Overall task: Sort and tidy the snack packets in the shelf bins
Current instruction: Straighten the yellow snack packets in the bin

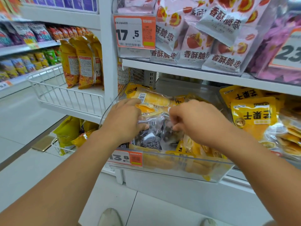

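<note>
A clear plastic bin on the lower shelf holds yellow dried-mango packets and a dark clear packet lying among them. My left hand grips a stack of packets at its left edge, thumb on the dark packet, fingers over a yellow one. My right hand reaches into the bin, its fingers curled and pinching the clear wrapper of the dark packet from the right. What lies under both hands is hidden.
Another bin to the right holds more yellow packets. The shelf above carries white jujube-snack packets behind price tags. To the left stand a white wire basket and orange bags. The floor below is tiled.
</note>
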The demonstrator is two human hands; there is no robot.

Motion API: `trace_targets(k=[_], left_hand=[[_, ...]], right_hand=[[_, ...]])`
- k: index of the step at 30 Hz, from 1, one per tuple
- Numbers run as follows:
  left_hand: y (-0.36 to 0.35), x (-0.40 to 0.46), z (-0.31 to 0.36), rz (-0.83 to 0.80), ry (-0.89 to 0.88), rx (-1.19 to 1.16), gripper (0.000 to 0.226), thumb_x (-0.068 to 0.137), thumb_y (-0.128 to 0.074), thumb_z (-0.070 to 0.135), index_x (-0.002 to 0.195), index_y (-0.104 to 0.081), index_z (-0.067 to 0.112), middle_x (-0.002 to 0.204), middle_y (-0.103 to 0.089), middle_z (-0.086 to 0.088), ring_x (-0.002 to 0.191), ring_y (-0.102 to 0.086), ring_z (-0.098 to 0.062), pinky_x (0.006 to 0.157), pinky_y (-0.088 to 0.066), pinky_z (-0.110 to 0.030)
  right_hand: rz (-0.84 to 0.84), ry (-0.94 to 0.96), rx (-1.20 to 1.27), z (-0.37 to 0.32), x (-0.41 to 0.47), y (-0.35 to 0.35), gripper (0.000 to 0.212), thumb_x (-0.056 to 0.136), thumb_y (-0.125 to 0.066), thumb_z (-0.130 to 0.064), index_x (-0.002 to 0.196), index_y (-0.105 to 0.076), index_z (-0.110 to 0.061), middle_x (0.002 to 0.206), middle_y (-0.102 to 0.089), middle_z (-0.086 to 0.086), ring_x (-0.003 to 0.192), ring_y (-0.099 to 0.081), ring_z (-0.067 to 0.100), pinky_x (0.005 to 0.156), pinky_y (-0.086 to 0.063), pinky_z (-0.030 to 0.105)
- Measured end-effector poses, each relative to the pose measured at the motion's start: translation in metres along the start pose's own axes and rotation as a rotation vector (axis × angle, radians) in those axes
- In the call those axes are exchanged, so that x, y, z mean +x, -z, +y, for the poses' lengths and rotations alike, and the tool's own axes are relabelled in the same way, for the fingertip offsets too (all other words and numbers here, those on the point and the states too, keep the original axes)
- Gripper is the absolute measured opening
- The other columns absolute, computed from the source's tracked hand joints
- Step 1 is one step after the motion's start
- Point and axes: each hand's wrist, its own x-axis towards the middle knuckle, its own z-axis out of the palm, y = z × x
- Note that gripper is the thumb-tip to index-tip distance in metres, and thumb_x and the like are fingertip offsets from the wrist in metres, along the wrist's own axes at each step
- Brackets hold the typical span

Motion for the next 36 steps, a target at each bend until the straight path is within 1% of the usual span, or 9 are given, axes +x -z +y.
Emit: trace_targets(k=[6,9,12,18,22,24,27,32,36], left_hand=[[-0.004,0.001,0.007,0.076,-0.033,-0.092,0.038,0.082,-0.074,0.050,0.067,-0.047,0.028,0.143,-0.048,0.003,0.127,-0.046,-0.025,0.100,-0.035,-0.040],[-0.005,0.004,0.002,0.087,-0.061,-0.161,0.028,0.079,-0.080,0.044,0.091,-0.073,0.020,0.141,-0.051,0.002,0.126,-0.049,-0.024,0.099,-0.040,-0.039],[-0.008,0.003,-0.010,0.015,-0.102,-0.183,0.019,0.084,-0.079,0.030,0.102,-0.076,0.026,0.150,-0.044,0.004,0.137,-0.039,-0.023,0.110,-0.034,-0.044],[-0.011,0.001,-0.016,-0.002,-0.170,-0.242,0.033,0.088,-0.072,0.011,0.088,-0.071,0.044,0.153,-0.041,0.005,0.143,-0.031,-0.025,0.114,-0.027,-0.051],[-0.014,0.006,-0.008,0.012,-0.150,-0.235,0.037,0.088,-0.073,0.018,0.084,-0.065,0.054,0.153,-0.039,0.011,0.142,-0.031,-0.022,0.113,-0.028,-0.050],[-0.014,0.006,-0.011,-0.009,-0.122,-0.209,0.024,0.090,-0.072,0.022,0.103,-0.071,0.043,0.156,-0.035,0.009,0.145,-0.027,-0.021,0.116,-0.026,-0.048],[-0.006,-0.003,-0.014,0.005,-0.103,-0.208,0.032,0.091,-0.072,0.024,0.121,-0.067,0.031,0.155,-0.036,0.006,0.144,-0.028,-0.018,0.117,-0.026,-0.038],[0.021,-0.028,-0.009,0.164,-0.150,-0.427,0.024,0.081,-0.076,0.047,0.100,-0.076,0.032,0.110,-0.066,0.016,0.103,-0.057,0.001,0.088,-0.042,-0.022],[0.027,-0.039,-0.004,-0.162,-0.095,-0.427,0.037,0.063,-0.084,0.057,0.092,-0.077,0.035,0.080,-0.065,0.032,0.072,-0.063,-0.003,0.061,-0.045,-0.014]], right_hand=[[0.276,0.020,0.323,0.012,-0.007,0.025,0.013,0.087,-0.072,-0.032,0.085,-0.059,-0.029,0.075,-0.065,-0.012,0.071,-0.059,0.013,0.066,-0.051,0.036],[0.158,0.035,0.320,-0.004,0.000,0.003,0.015,0.086,-0.072,-0.036,0.083,-0.060,-0.028,0.079,-0.067,-0.010,0.077,-0.061,0.015,0.071,-0.054,0.037],[0.066,0.063,0.295,-0.028,0.011,-0.028,0.016,0.089,-0.070,-0.031,0.082,-0.056,-0.025,0.082,-0.066,-0.003,0.082,-0.062,0.021,0.073,-0.054,0.040],[-0.004,0.168,0.339,-0.053,0.029,-0.049,0.016,0.086,-0.074,-0.022,0.079,-0.059,-0.021,0.083,-0.067,0.003,0.081,-0.065,0.026,0.073,-0.056,0.041],[0.022,0.131,0.560,-0.034,0.018,-0.035,0.019,0.081,-0.080,-0.036,0.092,-0.072,-0.022,0.086,-0.071,-0.007,0.075,-0.062,0.001,0.072,-0.052,0.024],[0.037,0.099,0.642,-0.018,0.005,-0.025,0.020,0.079,-0.081,-0.039,0.086,-0.071,-0.022,0.079,-0.070,-0.008,0.067,-0.060,-0.002,0.061,-0.047,0.015],[-0.143,0.104,0.666,-0.006,-0.005,-0.024,0.021,0.082,-0.078,-0.043,0.083,-0.077,-0.022,0.075,-0.073,-0.007,0.069,-0.067,0.004,0.066,-0.056,0.027],[-0.457,0.183,0.505,-0.011,-0.001,-0.035,0.017,0.088,-0.073,-0.037,0.097,-0.078,-0.023,0.079,-0.071,-0.015,0.073,-0.061,0.002,0.070,-0.048,0.025],[-0.480,0.168,0.524,-0.006,0.004,-0.029,0.015,0.081,-0.081,-0.031,0.093,-0.080,-0.023,0.068,-0.069,-0.023,0.068,-0.062,-0.002,0.071,-0.048,0.022]])
